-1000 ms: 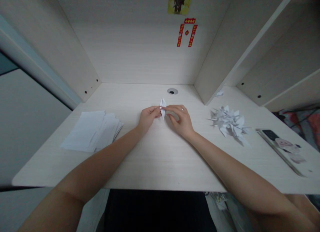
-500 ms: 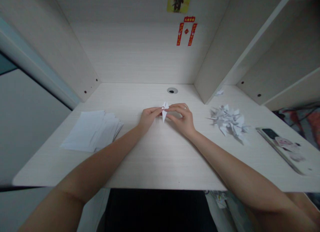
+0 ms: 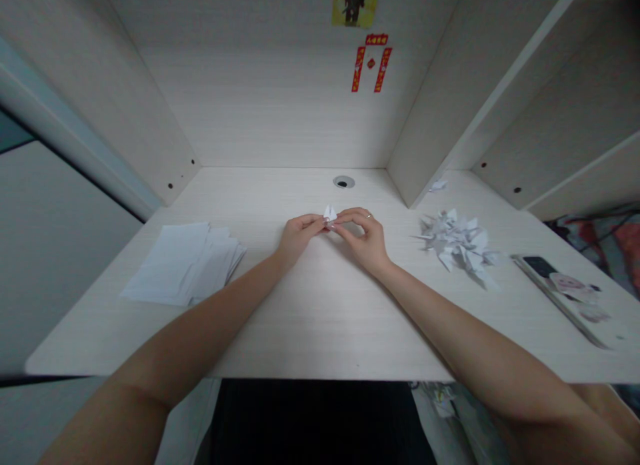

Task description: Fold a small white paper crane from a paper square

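Pinching: we've got a folded white paper (image 3: 329, 212) at our fingertips, just above the desk (image 3: 320, 318), a bit short of the cable hole (image 3: 344, 182).
Left hand: our left hand (image 3: 301, 235) has thumb and fingers closed on the paper's left side.
Right hand: our right hand (image 3: 367, 241), the one with the ring (image 3: 369, 216), nips the lower end between thumb and fingertip, with a rounded gap behind.
Middle bay: the open space left of the divider (image 3: 433, 135) has the cable hole in its floor, plus red strips (image 3: 377, 39) and a yellow picture (image 3: 355, 5) on its back wall.
Right bay: a small white paper bit (image 3: 438, 185) sits in there, right by the divider.
Loose sheets: our white sheets (image 3: 170, 265) lie fanned, left of our hands.
Spiky heap: pointy folded pieces (image 3: 457, 243) pile up between our right hand and the phone (image 3: 560, 298).
Under-desk stuff: too blurry for us to tell.
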Demonstrator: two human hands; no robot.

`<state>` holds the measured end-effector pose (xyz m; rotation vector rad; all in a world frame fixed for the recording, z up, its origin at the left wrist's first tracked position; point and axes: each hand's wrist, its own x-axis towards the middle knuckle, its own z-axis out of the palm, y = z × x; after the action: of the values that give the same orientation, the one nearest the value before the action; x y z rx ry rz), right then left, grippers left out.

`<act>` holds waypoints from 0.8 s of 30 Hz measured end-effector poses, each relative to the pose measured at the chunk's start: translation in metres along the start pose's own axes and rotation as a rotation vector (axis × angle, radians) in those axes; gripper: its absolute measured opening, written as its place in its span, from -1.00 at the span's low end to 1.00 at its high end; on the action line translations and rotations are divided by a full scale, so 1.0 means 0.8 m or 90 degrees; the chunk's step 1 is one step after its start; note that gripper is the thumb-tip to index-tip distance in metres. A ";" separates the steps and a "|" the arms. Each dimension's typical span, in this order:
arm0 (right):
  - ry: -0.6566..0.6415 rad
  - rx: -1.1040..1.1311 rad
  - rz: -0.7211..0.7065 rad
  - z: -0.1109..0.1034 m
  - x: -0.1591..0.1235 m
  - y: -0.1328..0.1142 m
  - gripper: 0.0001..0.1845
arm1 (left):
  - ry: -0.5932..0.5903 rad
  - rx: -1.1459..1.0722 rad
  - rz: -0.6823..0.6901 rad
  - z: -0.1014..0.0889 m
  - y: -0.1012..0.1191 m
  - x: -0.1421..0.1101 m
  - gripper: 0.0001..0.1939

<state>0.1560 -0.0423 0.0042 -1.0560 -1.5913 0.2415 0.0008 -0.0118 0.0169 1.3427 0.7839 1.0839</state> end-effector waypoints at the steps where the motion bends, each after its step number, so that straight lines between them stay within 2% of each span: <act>1: 0.000 0.015 0.006 0.001 0.000 0.000 -0.91 | -0.003 -0.004 0.001 -0.001 -0.001 0.001 -0.77; 9: -0.015 -0.011 -0.018 0.000 -0.003 0.004 -0.85 | 0.027 -0.001 -0.020 -0.002 -0.007 0.003 -0.76; 15: 0.004 -0.049 -0.013 0.000 -0.003 0.003 -0.91 | 0.005 -0.030 -0.027 -0.002 -0.008 0.003 -0.74; 18: 0.010 -0.035 0.007 0.002 -0.003 0.000 -0.88 | 0.003 -0.030 -0.024 -0.002 -0.009 0.003 -0.75; 24: 0.028 0.031 0.102 0.008 -0.005 0.000 -0.82 | 0.030 -0.028 -0.010 -0.002 -0.010 0.003 -0.77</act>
<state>0.1500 -0.0426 -0.0005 -1.1451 -1.4559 0.3617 0.0016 -0.0087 0.0089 1.2769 0.7995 1.1175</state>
